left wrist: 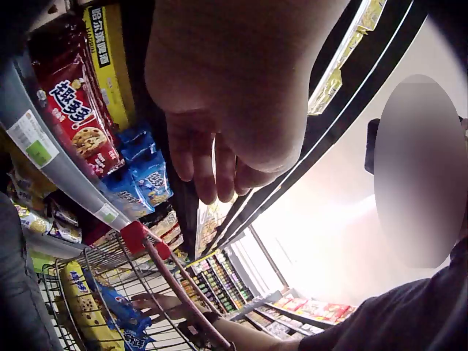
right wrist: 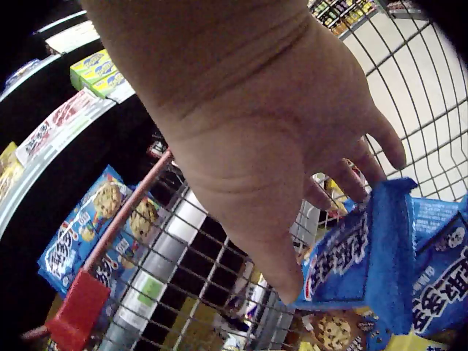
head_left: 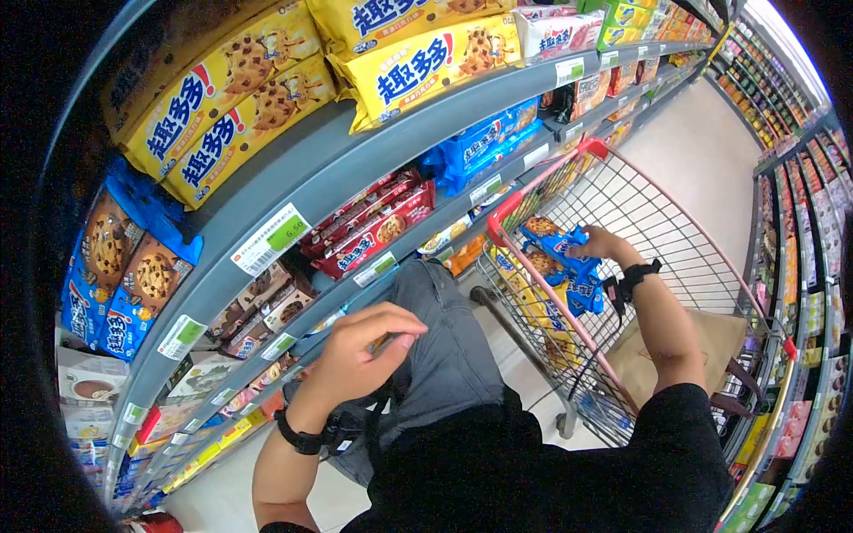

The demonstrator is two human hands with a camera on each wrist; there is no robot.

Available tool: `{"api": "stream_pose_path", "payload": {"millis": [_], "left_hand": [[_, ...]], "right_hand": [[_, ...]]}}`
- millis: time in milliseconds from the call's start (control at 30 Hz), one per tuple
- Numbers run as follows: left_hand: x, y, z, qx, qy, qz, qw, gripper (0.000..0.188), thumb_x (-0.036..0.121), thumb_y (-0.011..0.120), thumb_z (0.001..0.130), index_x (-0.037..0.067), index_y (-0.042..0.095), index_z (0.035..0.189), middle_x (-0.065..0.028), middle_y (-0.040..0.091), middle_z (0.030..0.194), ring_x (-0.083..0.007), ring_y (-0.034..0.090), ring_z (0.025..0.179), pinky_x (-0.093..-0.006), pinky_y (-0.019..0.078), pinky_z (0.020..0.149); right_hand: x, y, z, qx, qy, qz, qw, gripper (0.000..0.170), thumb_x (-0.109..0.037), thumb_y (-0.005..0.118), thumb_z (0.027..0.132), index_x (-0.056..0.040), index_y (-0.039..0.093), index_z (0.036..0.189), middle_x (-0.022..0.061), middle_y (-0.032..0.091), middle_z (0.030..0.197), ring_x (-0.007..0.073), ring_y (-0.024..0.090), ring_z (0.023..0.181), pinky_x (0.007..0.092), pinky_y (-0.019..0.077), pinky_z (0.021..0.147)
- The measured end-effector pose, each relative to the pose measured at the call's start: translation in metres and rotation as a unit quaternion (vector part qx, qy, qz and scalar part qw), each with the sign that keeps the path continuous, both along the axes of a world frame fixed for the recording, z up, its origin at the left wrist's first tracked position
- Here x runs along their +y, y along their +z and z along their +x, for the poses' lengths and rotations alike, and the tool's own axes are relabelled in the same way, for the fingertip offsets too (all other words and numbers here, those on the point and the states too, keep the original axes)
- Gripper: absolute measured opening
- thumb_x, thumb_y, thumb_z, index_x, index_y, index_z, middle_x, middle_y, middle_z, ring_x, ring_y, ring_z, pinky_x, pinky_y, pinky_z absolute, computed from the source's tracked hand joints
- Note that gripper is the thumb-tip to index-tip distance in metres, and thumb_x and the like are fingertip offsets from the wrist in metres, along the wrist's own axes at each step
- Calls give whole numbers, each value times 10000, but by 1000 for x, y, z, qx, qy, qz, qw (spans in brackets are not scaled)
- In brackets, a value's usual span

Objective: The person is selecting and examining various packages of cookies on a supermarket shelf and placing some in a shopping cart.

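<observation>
My right hand [head_left: 609, 244] reaches down into a wire shopping cart [head_left: 657, 169], over several blue packs of chocolate chip cookies [head_left: 582, 293]. In the right wrist view its fingers are spread, and the thumb tip lies right at the edge of one blue cookie pack [right wrist: 344, 256]. Yellow cookie packs [head_left: 555, 333] lie in the cart beside the blue ones. My left hand [head_left: 364, 351] hangs in front of the shelves with loosely bent fingers, holding nothing. The left wrist view shows its fingers [left wrist: 208, 175] pointing down with the palm bare.
Curved store shelves [head_left: 329, 169] run along my left, stocked with yellow cookie packs [head_left: 426, 67], red cookie packs [head_left: 378, 233] and blue cookie packs [head_left: 493, 142]. A brown bag [head_left: 684, 351] sits at the cart's near end. Another stocked shelf stands across the aisle on the right.
</observation>
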State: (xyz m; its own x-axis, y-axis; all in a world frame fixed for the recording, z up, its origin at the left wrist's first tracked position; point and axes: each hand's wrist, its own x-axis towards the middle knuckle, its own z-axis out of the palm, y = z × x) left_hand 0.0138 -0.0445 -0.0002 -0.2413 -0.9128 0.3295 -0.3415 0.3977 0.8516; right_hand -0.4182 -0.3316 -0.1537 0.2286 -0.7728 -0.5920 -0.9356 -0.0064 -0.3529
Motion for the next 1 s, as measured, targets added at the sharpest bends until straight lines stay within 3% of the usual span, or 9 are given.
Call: {"api": "stream_pose_path", "payload": {"millis": [233, 333, 433, 533, 733, 767, 867, 933, 1000], "left_hand": [[11, -19, 11, 41, 24, 39, 998, 150, -64, 607, 850, -12, 667, 978, -116, 669, 934, -194, 644, 844, -301, 504, 763], [16, -18, 11, 29, 34, 47, 998, 109, 8, 611, 880, 9, 679, 965, -107, 686, 944, -211, 664, 870, -315, 519, 789], [17, -25, 18, 43, 13, 52, 998, 114, 18, 601, 893, 12, 675, 979, -108, 674, 965, -209, 651, 895, -320, 511, 805], [20, -33, 24, 56, 19, 20, 998, 148, 33, 591, 884, 19, 660, 1015, -90, 663, 944, -222, 650, 879, -328, 503, 786], [38, -53, 40, 66, 61, 56, 994, 158, 74, 598, 906, 34, 657, 1047, -54, 677, 982, -156, 639, 852, -287, 493, 754], [41, -58, 42, 84, 67, 85, 991, 165, 71, 595, 912, 32, 653, 1062, -51, 679, 991, -148, 638, 862, -285, 495, 760], [44, -76, 48, 159, 60, 143, 975, 199, 110, 566, 951, 33, 627, 1125, -55, 670, 1036, -146, 634, 925, -283, 496, 811], [45, -76, 52, 212, 45, 170, 961, 232, 153, 539, 984, 37, 606, 1174, -62, 659, 1073, -151, 631, 978, -283, 496, 856], [45, -64, 57, 278, 33, 273, 920, 308, 243, 493, 1014, 26, 578, 1217, -84, 661, 1099, -154, 646, 930, -298, 514, 822]], "right_hand": [[5, -51, 2, 39, 66, -48, 996, 1154, -621, 841, 518, 58, 429, 1356, 251, 578, 1272, 343, 585, 1146, 384, 475, 966], [3, -20, 13, 89, 66, -6, 994, 853, -541, 780, 625, 73, 585, 1186, 232, 662, 1115, 317, 647, 1006, 399, 522, 849], [2, 33, 17, 57, 16, 44, 997, 485, -449, 749, 660, -4, 726, 851, 62, 684, 767, 162, 619, 681, 332, 503, 624], [7, 117, 17, 7, 62, 80, 995, 516, -438, 713, 720, 18, 707, 962, 90, 687, 822, 163, 620, 692, 310, 498, 632], [55, 249, 17, -173, 60, -57, 981, 558, -293, 717, 696, 68, 619, 1110, 95, 649, 870, 159, 605, 801, 284, 488, 708], [57, 266, 20, -198, 71, 9, 978, 641, -256, 763, 651, 63, 572, 1174, 88, 629, 965, 155, 594, 874, 287, 486, 758], [87, 270, 38, -313, 105, -44, 943, 744, -228, 812, 599, 51, 533, 1229, 82, 606, 1038, 154, 583, 910, 300, 485, 792], [95, 283, 81, -262, 225, 54, 937, 846, -153, 835, 522, 25, 517, 1286, 120, 603, 1155, 209, 586, 1054, 358, 464, 935], [124, 292, 143, -236, 395, 37, 887, 813, -255, 883, 573, 20, 541, 1258, 171, 637, 1118, 264, 639, 1015, 373, 498, 915]]}}
